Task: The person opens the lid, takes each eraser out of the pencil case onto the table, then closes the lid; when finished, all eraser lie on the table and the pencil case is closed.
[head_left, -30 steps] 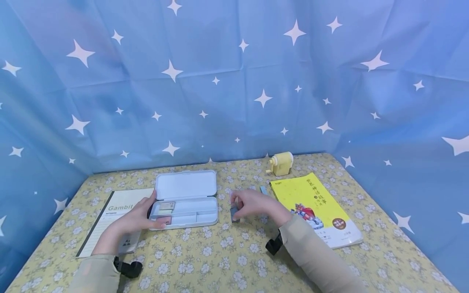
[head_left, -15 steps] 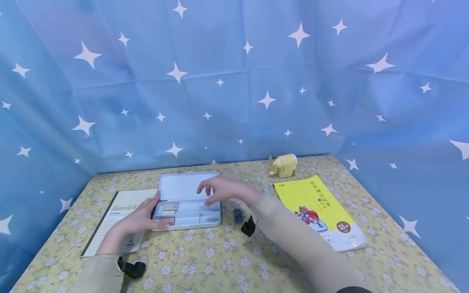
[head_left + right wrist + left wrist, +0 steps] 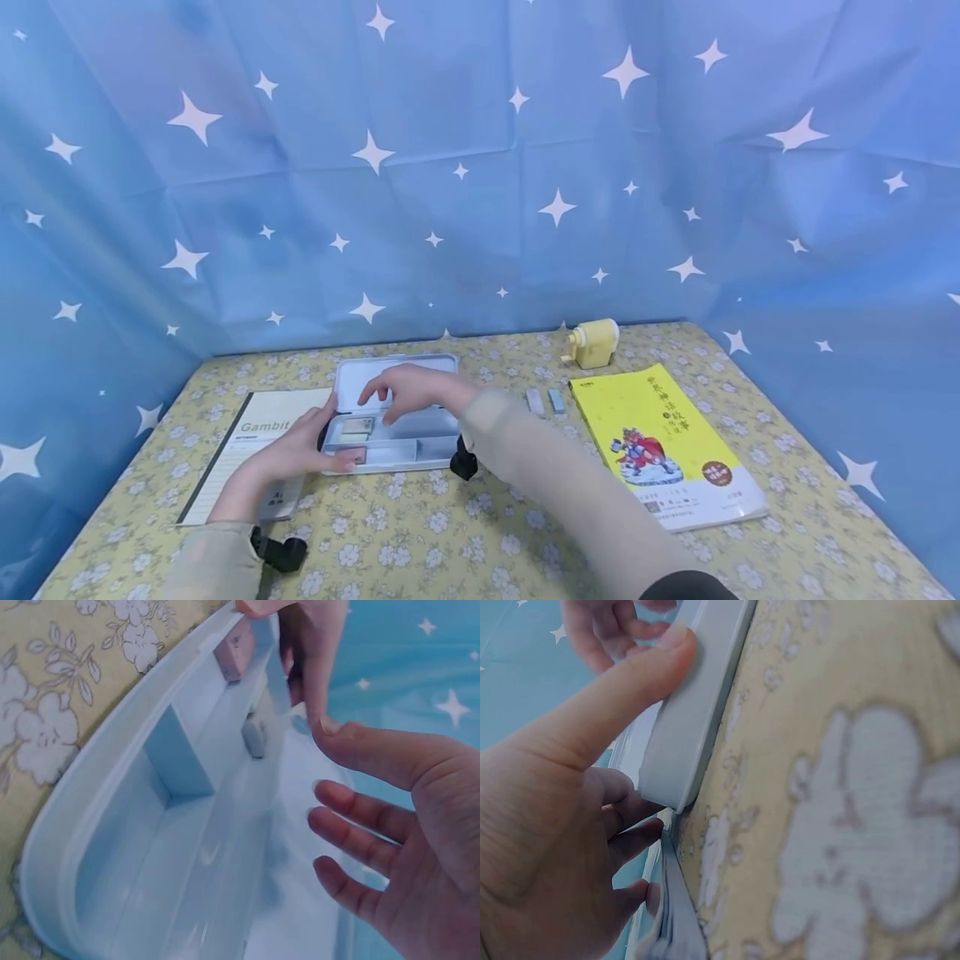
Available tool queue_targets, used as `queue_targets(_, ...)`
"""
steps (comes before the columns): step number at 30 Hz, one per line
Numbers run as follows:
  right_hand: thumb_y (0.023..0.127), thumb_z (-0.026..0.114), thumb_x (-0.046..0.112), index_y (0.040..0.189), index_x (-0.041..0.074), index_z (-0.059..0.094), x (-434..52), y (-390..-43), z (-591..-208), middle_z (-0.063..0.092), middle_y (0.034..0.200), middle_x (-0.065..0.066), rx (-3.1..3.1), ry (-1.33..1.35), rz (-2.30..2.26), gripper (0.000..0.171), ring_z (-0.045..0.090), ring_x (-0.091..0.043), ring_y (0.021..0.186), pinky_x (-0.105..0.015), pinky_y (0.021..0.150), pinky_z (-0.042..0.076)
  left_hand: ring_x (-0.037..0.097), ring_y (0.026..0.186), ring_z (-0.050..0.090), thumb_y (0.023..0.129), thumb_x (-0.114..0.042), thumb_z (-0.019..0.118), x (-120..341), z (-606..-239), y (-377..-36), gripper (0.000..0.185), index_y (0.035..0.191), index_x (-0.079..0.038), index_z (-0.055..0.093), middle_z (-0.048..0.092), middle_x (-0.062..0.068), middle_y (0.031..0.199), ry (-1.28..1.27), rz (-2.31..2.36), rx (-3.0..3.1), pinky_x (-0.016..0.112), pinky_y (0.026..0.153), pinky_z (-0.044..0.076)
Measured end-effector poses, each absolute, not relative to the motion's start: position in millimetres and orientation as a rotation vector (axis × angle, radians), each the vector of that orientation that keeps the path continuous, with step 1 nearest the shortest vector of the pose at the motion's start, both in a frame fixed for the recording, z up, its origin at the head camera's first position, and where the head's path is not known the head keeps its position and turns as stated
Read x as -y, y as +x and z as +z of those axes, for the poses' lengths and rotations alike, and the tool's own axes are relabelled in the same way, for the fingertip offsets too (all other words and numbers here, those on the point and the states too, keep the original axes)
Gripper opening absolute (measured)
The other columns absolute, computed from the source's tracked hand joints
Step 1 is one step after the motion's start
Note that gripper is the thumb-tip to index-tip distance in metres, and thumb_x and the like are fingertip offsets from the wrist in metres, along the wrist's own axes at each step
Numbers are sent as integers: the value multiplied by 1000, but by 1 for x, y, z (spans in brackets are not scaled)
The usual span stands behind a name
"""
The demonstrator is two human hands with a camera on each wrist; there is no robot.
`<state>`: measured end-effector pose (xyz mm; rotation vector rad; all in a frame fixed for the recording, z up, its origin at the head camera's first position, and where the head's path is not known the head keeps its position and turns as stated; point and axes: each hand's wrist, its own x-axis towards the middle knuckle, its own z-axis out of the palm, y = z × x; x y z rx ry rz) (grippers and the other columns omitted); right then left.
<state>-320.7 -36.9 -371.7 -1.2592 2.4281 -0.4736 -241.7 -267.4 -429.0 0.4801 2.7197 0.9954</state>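
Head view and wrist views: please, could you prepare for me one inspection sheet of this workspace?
Surface: flowered tablecloth, partly covered.
Job's things: open pencil case; pink eraser in its front left compartment, pale grey eraser in its rear one.
Clutter: Gambit notebook, yellow book, yellow hand-crank pencil sharpener, lavender eraser, light-blue eraser.
Hands: left hand grips the pencil case's left end; right hand above it, fingers apart, nothing seen held.
Cables: nothing seen.
Surroundings: blue star-patterned curtain behind and at both sides.
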Motion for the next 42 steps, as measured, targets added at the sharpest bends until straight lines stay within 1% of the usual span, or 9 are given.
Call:
queue_targets(7,88,74,15,132,23,61,56,-326,-381,62,120,2,-2459,-1281,-382,47,55,-12,103,-22,77,44,47,131,29,76,-41,82,270,-431,-243,121,154,1,1,24,31,147,501,1004,-2716,62,98,31)
queue_targets(13,86,76,15,131,27,62,65,-330,-389,60,116,2,-2472,-1312,-315,49,56,-12,106,-21,79,45,45,130,31,76,-42,82,270,-431,-243,120,154,1,0,25,30,147,504,1016,-2709,59,99,31)
queue_targets(15,85,76,14,131,28,62,66,-331,-391,58,115,1,-2477,-1317,-291,50,55,-12,104,-21,79,45,46,131,30,76,-42,82,269,-431,-243,121,154,1,0,24,30,147,502,1012,-2709,60,98,31)
queue_targets(21,84,78,14,130,29,63,69,-330,-394,54,119,-1,-2493,-1330,-242,51,50,-9,95,-21,76,42,51,136,19,76,-42,82,269,-430,-243,121,154,1,0,16,32,151,493,1013,-2706,66,100,27)
queue_targets(25,83,78,14,130,32,63,72,-329,-396,52,119,-1,-2502,-1318,-229,53,49,-9,92,-21,74,41,48,135,24,76,-42,82,269,-431,-243,121,154,2,0,23,31,148,512,1020,-2706,63,101,28)
queue_targets(29,84,78,15,131,34,63,74,-327,-398,51,116,-1,-2512,-1311,-216,53,49,-9,87,-21,71,41,43,132,30,76,-42,82,269,-432,-243,120,154,2,1,30,28,144,524,1024,-2711,60,101,29)
queue_targets(36,84,78,20,132,36,61,75,-326,-401,50,109,2,-2518,-1333,-173,53,46,-9,86,-20,70,40,42,131,31,75,-43,82,268,-433,-244,121,154,2,1,30,27,144,515,1024,-2709,59,102,29)
queue_targets(42,85,77,23,132,40,59,77,-323,-401,48,106,3,-2541,-1324,-117,53,45,-9,83,-21,67,39,42,133,29,75,-43,82,270,-434,-245,122,154,1,1,30,27,145,509,1022,-2711,60,102,28)
